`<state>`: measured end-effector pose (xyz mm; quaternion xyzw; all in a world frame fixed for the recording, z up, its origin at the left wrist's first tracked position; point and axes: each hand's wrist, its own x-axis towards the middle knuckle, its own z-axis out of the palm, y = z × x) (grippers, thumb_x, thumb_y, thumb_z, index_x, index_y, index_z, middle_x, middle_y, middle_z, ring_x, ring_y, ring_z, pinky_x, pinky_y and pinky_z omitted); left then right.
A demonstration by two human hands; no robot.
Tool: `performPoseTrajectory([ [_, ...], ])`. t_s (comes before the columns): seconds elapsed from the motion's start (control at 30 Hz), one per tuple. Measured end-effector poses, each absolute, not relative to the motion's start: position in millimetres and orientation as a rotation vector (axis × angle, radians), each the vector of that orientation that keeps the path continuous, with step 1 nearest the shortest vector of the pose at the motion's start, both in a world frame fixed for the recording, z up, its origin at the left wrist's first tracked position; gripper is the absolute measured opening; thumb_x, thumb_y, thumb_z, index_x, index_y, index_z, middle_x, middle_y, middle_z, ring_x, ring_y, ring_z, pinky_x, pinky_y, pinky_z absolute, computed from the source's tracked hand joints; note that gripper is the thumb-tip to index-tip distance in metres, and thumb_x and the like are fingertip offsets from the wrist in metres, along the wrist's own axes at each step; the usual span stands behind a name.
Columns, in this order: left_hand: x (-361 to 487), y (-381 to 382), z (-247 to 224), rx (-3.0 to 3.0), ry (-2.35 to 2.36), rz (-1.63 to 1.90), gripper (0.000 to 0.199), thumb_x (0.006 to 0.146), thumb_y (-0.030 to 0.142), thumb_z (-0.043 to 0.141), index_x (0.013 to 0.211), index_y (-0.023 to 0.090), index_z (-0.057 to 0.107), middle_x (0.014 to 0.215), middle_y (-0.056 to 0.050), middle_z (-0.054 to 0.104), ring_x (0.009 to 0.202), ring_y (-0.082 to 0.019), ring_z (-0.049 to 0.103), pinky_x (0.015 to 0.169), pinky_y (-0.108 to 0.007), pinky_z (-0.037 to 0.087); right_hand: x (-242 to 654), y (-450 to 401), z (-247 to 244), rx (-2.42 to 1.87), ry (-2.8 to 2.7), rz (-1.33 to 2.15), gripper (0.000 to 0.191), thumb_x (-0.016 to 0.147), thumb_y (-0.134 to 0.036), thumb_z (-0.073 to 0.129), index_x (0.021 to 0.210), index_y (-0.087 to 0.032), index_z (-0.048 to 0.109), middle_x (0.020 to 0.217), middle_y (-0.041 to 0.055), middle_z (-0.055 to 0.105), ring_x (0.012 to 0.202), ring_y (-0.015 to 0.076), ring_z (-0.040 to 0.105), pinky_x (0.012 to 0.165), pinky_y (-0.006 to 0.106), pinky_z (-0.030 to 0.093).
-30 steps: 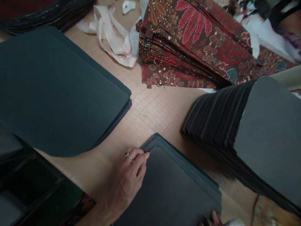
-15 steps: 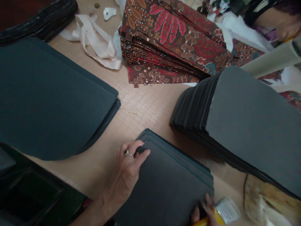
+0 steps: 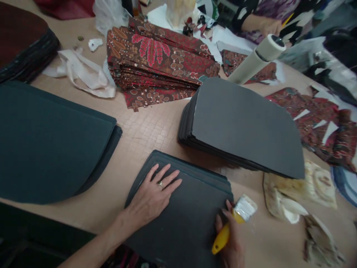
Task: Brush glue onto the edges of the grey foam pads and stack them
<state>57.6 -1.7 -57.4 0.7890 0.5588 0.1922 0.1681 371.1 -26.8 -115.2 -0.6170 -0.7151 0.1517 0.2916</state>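
Note:
My left hand (image 3: 154,193) lies flat with its fingers spread on the top dark panel (image 3: 184,223) of a small, slightly fanned stack at the front centre. At that stack's right edge, my right hand (image 3: 230,230) grips a yellow-handled brush (image 3: 221,238), its pale bristles pointing up and right. Some of these fingers also touch the panel's edge. A taller stack of dark panels (image 3: 245,123) stands behind and to the right. More large dark panels (image 3: 52,141) lie on the left.
Folded patterned fabric (image 3: 164,63) lies at the back, beside white strips (image 3: 83,74). A pale tube (image 3: 256,59) leans behind the tall stack. Stained cloth (image 3: 287,193) is at the right. Another person's hand (image 3: 269,26) shows at the far back.
My left hand has gone from curled fingers at the stack's corner to spread flat on top. The view has shifted, showing more of the right side. My right hand still holds the brush.

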Motion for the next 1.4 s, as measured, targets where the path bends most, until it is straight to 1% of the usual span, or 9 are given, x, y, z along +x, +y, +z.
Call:
performPoseTrajectory([
  [0.13, 59.1, -0.6, -56.7, 2.306, 1.562, 0.423, 0.041, 0.087, 0.028, 0.051, 0.128, 0.031, 0.049, 0.141, 0.003, 0.046, 0.135, -0.025, 0.030, 0.112, -0.054, 0.017, 326.4, -16.2, -93.5, -1.449, -2.007, 0.262, 0.021, 0.081, -0.018, 0.059, 0.102, -0.019, 0.054, 0.129, 0.0148, 0.053, 0.125, 0.0285, 0.046, 0.098, 0.053, 0.041],
  [0.33, 61.7, 1.1, -64.9, 2.341, 1.646, 0.418, 0.046, 0.079, 0.026, 0.061, 0.123, 0.035, 0.055, 0.141, -0.001, 0.045, 0.135, -0.031, 0.030, 0.110, -0.056, 0.018, 240.2, 3.5, -74.5, -1.359, -2.172, 0.490, 0.017, 0.087, -0.017, 0.051, 0.103, -0.020, 0.053, 0.128, 0.0146, 0.055, 0.120, 0.0245, 0.050, 0.094, 0.047, 0.046],
  [0.57, 59.0, 5.3, -64.6, 2.425, 1.674, 0.433, 0.039, 0.082, 0.019, 0.051, 0.117, 0.035, 0.060, 0.136, -0.003, 0.051, 0.130, -0.031, 0.039, 0.106, -0.060, 0.020, 331.1, 5.4, -88.2, -1.769, -1.924, 0.329, 0.023, 0.090, -0.034, 0.047, 0.106, -0.018, 0.053, 0.125, 0.0163, 0.055, 0.117, 0.0279, 0.048, 0.090, 0.050, 0.044],
  [0.7, 74.8, 3.8, -53.6, 2.397, 1.735, 0.418, 0.039, 0.083, 0.015, 0.045, 0.117, 0.027, 0.060, 0.139, -0.005, 0.048, 0.133, -0.031, 0.033, 0.107, -0.060, 0.019, 354.2, -8.4, -92.3, -1.792, -1.823, 0.265, 0.025, 0.090, -0.038, 0.048, 0.104, -0.018, 0.053, 0.124, 0.0166, 0.054, 0.117, 0.0284, 0.047, 0.090, 0.049, 0.043],
  [0.93, 124.6, 5.8, -54.8, 2.484, 1.645, 0.264, 0.050, 0.089, 0.031, 0.044, 0.138, 0.020, 0.038, 0.145, -0.006, 0.040, 0.135, -0.025, 0.032, 0.111, -0.051, 0.022, 331.2, -12.9, -108.2, -1.586, -1.980, 0.276, 0.020, 0.092, -0.031, 0.046, 0.105, -0.019, 0.054, 0.125, 0.0147, 0.056, 0.107, 0.0251, 0.054, 0.088, 0.045, 0.046],
  [1.03, 93.1, -4.1, -68.7, 2.368, 1.968, 0.276, 0.047, 0.091, 0.030, 0.039, 0.136, 0.017, 0.040, 0.143, -0.012, 0.042, 0.134, -0.029, 0.032, 0.109, -0.056, 0.022, 335.8, -6.3, -108.0, -1.551, -1.976, 0.318, 0.021, 0.092, -0.032, 0.044, 0.105, -0.018, 0.054, 0.127, 0.0150, 0.054, 0.111, 0.0255, 0.052, 0.089, 0.045, 0.046],
  [1.17, 36.3, -40.6, -78.8, 1.889, 2.425, 0.541, 0.053, 0.092, 0.038, 0.032, 0.131, 0.004, 0.044, 0.137, -0.023, 0.044, 0.131, -0.035, 0.036, 0.104, -0.056, 0.033, 349.6, -16.3, -105.2, -1.624, -1.803, 0.378, 0.027, 0.091, -0.039, 0.045, 0.106, -0.018, 0.054, 0.127, 0.0165, 0.053, 0.117, 0.0282, 0.048, 0.090, 0.047, 0.045],
  [1.3, 31.7, -78.8, -78.3, 1.529, 2.381, 0.723, 0.054, 0.091, 0.043, 0.035, 0.135, 0.011, 0.039, 0.131, -0.019, 0.052, 0.123, -0.029, 0.048, 0.103, -0.052, 0.040, 358.7, -43.7, -112.1, -1.661, -1.536, 0.444, 0.037, 0.087, -0.047, 0.048, 0.109, -0.018, 0.050, 0.127, 0.0181, 0.053, 0.120, 0.0295, 0.048, 0.093, 0.048, 0.043],
  [1.4, 50.5, -85.3, -75.6, 1.385, 2.360, 0.817, 0.055, 0.091, 0.042, 0.039, 0.138, 0.013, 0.036, 0.135, -0.020, 0.048, 0.126, -0.030, 0.045, 0.103, -0.054, 0.038, 355.0, -50.8, -115.4, -1.636, -1.470, 0.501, 0.039, 0.086, -0.050, 0.048, 0.108, -0.018, 0.049, 0.126, 0.0182, 0.054, 0.121, 0.0298, 0.049, 0.093, 0.046, 0.044],
])
